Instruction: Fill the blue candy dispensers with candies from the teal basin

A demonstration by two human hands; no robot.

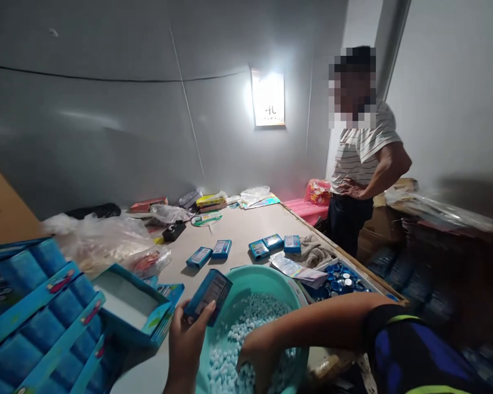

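My left hand (191, 334) holds a small blue box (211, 295) upright at the left rim of a turquoise basin (246, 279). Many small pale-blue pieces (261, 312) fill the basin's lower part. My right hand (257, 350) reaches down into them; its fingertips are buried, so what they hold, if anything, is hidden. Beyond the basin, several small blue boxes (222, 249) lie on the table (238, 219). An open blue tray-like carton (133, 306) stands left of my left hand.
Stacked cartons packed with blue boxes (45, 323) rise at the left. Plastic bags (107, 241) lie behind them. Blue caps (340, 279) fill a tray right of the basin, near a grey cloth (314, 251). A person (357, 158) stands beyond the table's right edge.
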